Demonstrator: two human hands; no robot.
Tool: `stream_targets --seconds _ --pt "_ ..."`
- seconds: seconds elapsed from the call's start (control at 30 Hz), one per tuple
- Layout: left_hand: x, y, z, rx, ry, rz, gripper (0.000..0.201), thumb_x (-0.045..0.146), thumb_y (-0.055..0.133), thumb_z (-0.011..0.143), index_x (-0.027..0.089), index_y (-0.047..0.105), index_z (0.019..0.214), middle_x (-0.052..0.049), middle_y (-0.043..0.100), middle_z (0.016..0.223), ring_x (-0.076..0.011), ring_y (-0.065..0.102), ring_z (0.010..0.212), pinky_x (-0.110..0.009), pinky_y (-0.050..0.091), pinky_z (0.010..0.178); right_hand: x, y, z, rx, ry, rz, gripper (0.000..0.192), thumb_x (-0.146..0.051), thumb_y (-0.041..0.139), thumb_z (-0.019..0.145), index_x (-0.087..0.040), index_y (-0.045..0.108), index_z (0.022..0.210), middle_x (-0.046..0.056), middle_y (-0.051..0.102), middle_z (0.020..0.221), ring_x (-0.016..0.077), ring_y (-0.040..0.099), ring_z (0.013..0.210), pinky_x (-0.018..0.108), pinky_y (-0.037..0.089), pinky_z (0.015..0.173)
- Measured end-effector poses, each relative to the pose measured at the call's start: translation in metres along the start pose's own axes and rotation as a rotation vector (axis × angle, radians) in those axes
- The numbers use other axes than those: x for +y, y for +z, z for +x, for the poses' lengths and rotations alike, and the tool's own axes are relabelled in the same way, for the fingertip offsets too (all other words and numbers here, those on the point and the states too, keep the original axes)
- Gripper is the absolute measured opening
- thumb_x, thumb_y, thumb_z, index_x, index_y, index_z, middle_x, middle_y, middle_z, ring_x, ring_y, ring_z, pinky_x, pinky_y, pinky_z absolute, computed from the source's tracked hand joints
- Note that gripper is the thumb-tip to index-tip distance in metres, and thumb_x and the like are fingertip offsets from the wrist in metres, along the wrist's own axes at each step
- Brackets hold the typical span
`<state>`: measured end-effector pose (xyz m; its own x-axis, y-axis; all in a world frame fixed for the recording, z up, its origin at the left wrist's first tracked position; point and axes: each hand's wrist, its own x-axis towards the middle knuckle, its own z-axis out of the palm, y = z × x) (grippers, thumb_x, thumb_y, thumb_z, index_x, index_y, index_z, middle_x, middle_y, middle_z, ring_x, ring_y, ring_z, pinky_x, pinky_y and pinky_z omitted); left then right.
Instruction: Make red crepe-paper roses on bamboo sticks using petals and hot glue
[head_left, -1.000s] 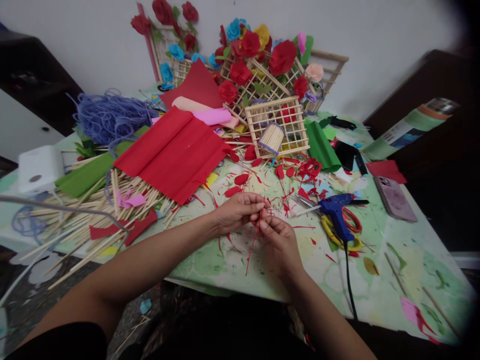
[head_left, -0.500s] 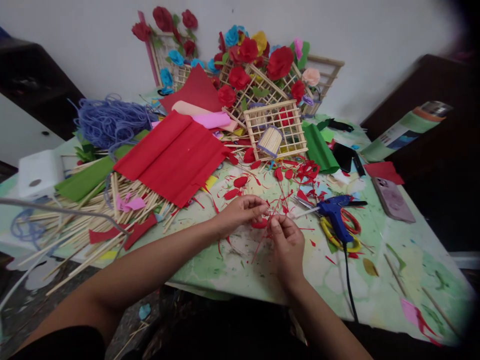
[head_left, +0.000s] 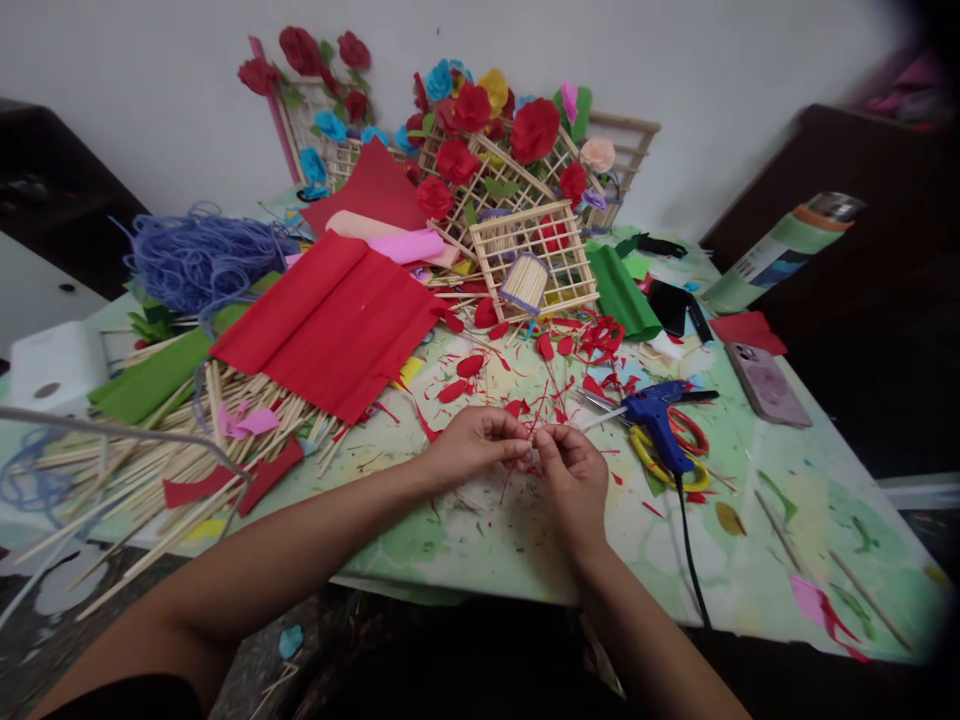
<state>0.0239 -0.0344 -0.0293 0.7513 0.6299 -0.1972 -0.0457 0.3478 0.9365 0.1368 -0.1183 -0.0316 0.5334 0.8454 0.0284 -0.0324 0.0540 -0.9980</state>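
Over the near middle of the table, my left hand and my right hand meet at their fingertips. Both are closed in a pinch. Thin red paper strips show around the fingers, and my right hand appears to grip one; what my left fingertips hold is too small to make out. Just beyond the hands lie red paper petals and cut scraps. To their right a blue glue gun rests over scissors with yellow and red handles.
A red crepe paper sheet covers part of a pile of wooden sticks on the left. Purple yarn sits behind. Stick lattices with paper flowers stand at the back. A phone and a bottle are at right.
My left hand has lowered slightly and its fingertips now meet those of my right hand. The view has shifted, so the table's things sit a little further left.
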Motion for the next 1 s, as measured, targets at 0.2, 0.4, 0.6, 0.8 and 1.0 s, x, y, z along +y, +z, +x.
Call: stream_targets --seconds 0.2,0.4,0.6,0.8,1.0 --pt "0.0002 0.0018 -0.0006 0.04 -0.004 -0.041 0.03 0.033 0.079 0.061 0.011 0.06 0.071 0.0 0.065 0.06 -0.0086 0.059 0.053 -0.02 0.046 0.055 0.0001 -0.003 0.003 0.052 0.01 0.045 0.017 -0.034 0.065 0.073 -0.018 0.06 0.072 -0.001 0.062 0.066 0.0133 0.056 0.062 0.027 0.047 0.062" --pt "0.0022 0.0015 0.0009 0.102 -0.015 -0.051 0.032 0.029 0.08 0.058 0.011 0.061 0.077 0.001 0.065 0.06 -0.0082 0.059 0.051 -0.021 0.047 0.054 0.0013 -0.0031 0.0026 0.087 0.036 0.033 0.021 -0.038 0.067 0.071 -0.018 0.061 0.073 0.001 0.063 0.069 0.0144 0.056 0.065 0.028 0.048 0.064" --pt "-0.0004 0.0003 0.0026 0.12 -0.003 -0.056 0.033 0.026 0.079 0.06 0.012 0.064 0.086 0.0 0.067 0.063 -0.0087 0.06 0.054 -0.022 0.048 0.056 -0.0003 -0.002 0.0018 0.073 0.028 0.03 0.02 -0.037 0.066 0.071 -0.018 0.061 0.074 0.001 0.063 0.069 0.0145 0.057 0.064 0.028 0.048 0.062" --pt "-0.002 -0.001 0.0031 0.13 -0.014 -0.064 0.033 0.027 0.079 0.06 0.012 0.067 0.086 -0.001 0.068 0.064 -0.0085 0.06 0.054 -0.021 0.048 0.057 0.0029 -0.0022 0.0025 0.077 0.03 0.084 0.018 -0.032 0.069 0.069 -0.019 0.059 0.074 0.0 0.061 0.07 0.0136 0.056 0.065 0.027 0.048 0.062" --pt "-0.0019 0.0001 0.0034 0.082 0.001 -0.032 0.028 0.026 0.08 0.058 0.012 0.067 0.078 0.0 0.066 0.059 -0.0083 0.059 0.053 -0.02 0.047 0.055 0.0043 -0.0053 0.0019 0.009 -0.038 -0.104 0.02 -0.033 0.065 0.076 -0.018 0.063 0.089 0.004 0.065 0.083 0.0159 0.058 0.072 0.031 0.049 0.068"
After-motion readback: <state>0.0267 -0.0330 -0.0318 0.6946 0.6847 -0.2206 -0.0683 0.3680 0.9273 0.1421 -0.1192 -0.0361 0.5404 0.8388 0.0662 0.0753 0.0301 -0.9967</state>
